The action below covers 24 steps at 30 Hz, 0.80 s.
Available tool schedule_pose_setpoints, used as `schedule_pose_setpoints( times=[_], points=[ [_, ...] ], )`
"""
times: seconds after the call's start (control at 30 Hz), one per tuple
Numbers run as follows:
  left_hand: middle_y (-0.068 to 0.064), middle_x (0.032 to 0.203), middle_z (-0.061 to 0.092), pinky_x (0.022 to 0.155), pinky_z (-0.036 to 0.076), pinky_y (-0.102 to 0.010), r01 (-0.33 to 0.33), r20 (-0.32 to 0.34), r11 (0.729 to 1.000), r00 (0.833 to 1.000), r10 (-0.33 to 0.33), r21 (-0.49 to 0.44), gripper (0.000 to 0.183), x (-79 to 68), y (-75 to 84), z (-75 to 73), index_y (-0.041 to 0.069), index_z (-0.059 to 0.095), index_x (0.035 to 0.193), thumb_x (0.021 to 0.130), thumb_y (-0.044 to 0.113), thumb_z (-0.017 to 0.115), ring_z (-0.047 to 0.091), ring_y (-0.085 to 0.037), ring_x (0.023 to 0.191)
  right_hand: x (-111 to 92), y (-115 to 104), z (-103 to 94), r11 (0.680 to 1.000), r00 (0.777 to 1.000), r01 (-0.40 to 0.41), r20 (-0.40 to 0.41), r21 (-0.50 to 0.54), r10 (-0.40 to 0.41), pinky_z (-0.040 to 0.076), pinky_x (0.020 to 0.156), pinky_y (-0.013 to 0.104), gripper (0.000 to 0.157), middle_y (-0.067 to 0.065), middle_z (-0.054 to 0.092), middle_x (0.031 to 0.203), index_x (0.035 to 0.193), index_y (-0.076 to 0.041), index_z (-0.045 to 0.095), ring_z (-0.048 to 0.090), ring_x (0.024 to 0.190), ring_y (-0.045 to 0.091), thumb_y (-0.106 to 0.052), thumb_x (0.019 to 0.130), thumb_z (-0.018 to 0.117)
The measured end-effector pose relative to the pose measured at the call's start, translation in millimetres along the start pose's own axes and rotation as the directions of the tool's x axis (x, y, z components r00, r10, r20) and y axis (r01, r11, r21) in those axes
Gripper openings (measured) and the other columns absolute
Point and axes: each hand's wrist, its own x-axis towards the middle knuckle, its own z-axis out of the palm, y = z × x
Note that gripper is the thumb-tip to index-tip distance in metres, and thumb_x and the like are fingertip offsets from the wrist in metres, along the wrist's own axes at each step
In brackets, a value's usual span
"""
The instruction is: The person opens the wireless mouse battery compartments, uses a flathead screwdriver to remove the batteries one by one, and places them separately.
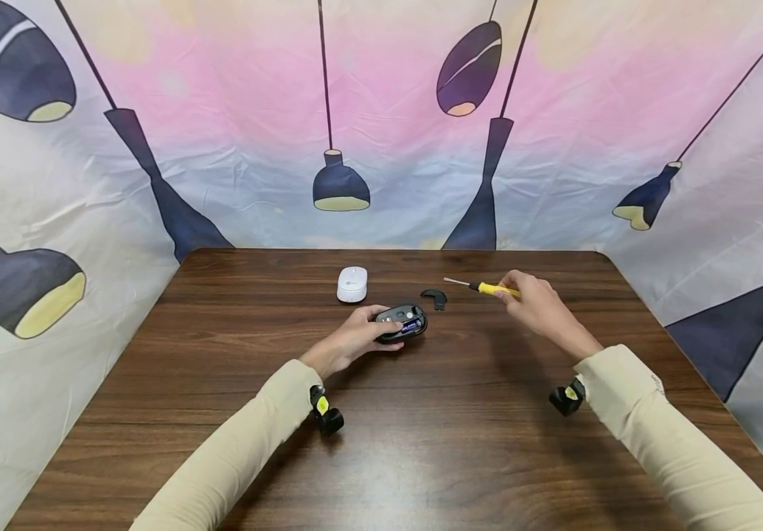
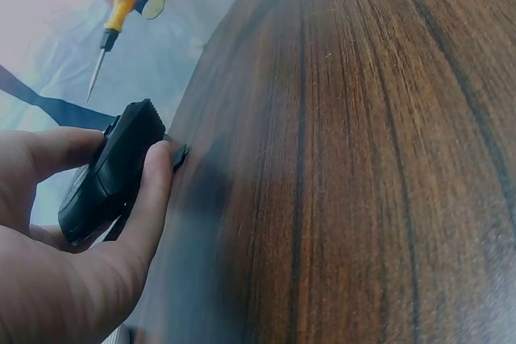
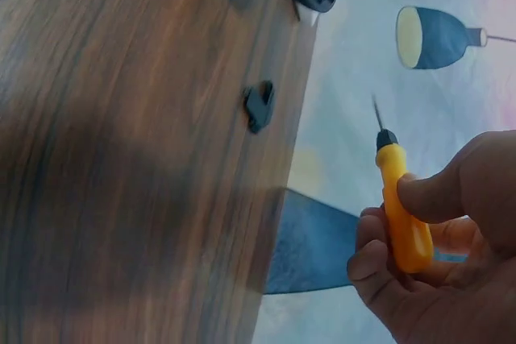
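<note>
My left hand grips a black computer mouse above the table, its underside turned up. A battery shows in the open compartment there, and the thumb lies across that face. In my right hand is a yellow-handled screwdriver, pinched between thumb and fingers, its metal shaft pointing left and apart from the mouse. The right wrist view shows the yellow handle closely. On the table between the hands lies a small curved black cover.
A white mouse rests on the brown wooden table, behind my left hand. Past the table's back edge hangs a cloth backdrop printed with lamps. Each wrist carries a small black camera.
</note>
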Motion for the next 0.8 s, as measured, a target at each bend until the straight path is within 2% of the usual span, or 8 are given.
schedule_pose_setpoints(
  times=[0.13, 0.37, 0.47, 0.67, 0.8],
  points=[
    [-0.031, 0.141, 0.043, 0.096, 0.056, -0.046, 0.005, -0.024, 1.0, 1.0, -0.005, 0.005, 0.049, -0.8, -1.0, -0.8, -0.011, 0.038, 0.142, 0.099, -0.005, 0.058, 0.058, -0.035, 0.116, 0.6, -10.1, 1.5, 0.998, 0.999, 0.046, -0.015, 0.04, -0.045, 0.053, 0.073, 0.046, 0.019, 0.023, 0.069, 0.104, 0.113, 0.006, 0.066, 0.064, 0.084, 0.031, -0.008, 0.102, 0.06],
    [-0.028, 0.141, 0.043, 0.091, 0.059, -0.041, 0.013, -0.075, 1.0, 0.997, -0.012, 0.011, 0.05, 1.7, -0.1, 0.7, -0.007, 0.039, 0.141, 0.097, -0.005, 0.062, 0.057, -0.038, 0.12, 1.9, -23.9, -0.3, 0.992, 0.995, 0.1, -0.019, 0.078, -0.099, 0.052, 0.067, 0.039, 0.019, 0.021, 0.07, 0.102, 0.114, 0.006, 0.068, 0.063, 0.077, 0.024, -0.005, 0.099, 0.064],
    [-0.028, 0.14, 0.044, 0.09, 0.06, -0.04, 0.008, -0.077, 1.0, 0.997, -0.006, 0.021, 0.051, 1.1, 1.1, 1.3, -0.007, 0.039, 0.142, 0.097, -0.004, 0.062, 0.059, -0.037, 0.118, 2.8, -29.1, -1.1, 0.99, 0.993, 0.115, -0.011, 0.08, -0.114, 0.052, 0.066, 0.038, 0.018, 0.021, 0.07, 0.102, 0.114, 0.005, 0.068, 0.063, 0.076, 0.024, -0.004, 0.098, 0.066],
    [-0.029, 0.139, 0.045, 0.09, 0.06, -0.04, 0.002, -0.069, 0.999, 0.998, 0.001, 0.043, 0.052, -1.6, 3.1, 1.1, -0.006, 0.038, 0.144, 0.098, -0.001, 0.062, 0.065, -0.032, 0.104, 4.7, -38.2, 0.9, 0.988, 0.991, 0.134, 0.016, 0.079, -0.136, 0.05, 0.062, 0.033, 0.018, 0.019, 0.072, 0.101, 0.111, 0.005, 0.071, 0.062, 0.073, 0.022, -0.004, 0.096, 0.068],
    [-0.028, 0.14, 0.045, 0.091, 0.059, -0.04, 0.01, -0.068, 0.999, 0.998, -0.006, 0.048, 0.052, -1.9, 3.8, 1.7, -0.005, 0.038, 0.144, 0.098, 0.0, 0.062, 0.065, -0.031, 0.105, 5.4, -42.2, 3.3, 0.986, 0.988, 0.152, 0.032, 0.064, -0.154, 0.049, 0.061, 0.033, 0.017, 0.018, 0.072, 0.102, 0.11, 0.005, 0.072, 0.063, 0.074, 0.021, -0.005, 0.096, 0.069]
  ],
)
